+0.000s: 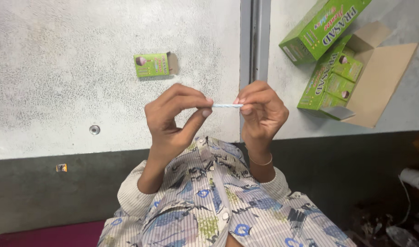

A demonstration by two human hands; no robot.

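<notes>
My left hand (173,119) and my right hand (261,114) are raised over the table edge. Between them they hold a thin pale-blue twisted stick (227,105), like a small candle, level, with one end pinched in each hand's fingertips. A thin bangle sits on my right wrist. Just beyond my left hand a small green box (153,64) lies on the speckled white table (58,68) with its end flap open.
At the far right an open green carton (331,84) with brown cardboard flaps holds several small green boxes. A closed green carton (320,27) lies behind it. A grey metal strip (254,41) divides the tabletop. A round metal stud (94,129) sits near the front edge.
</notes>
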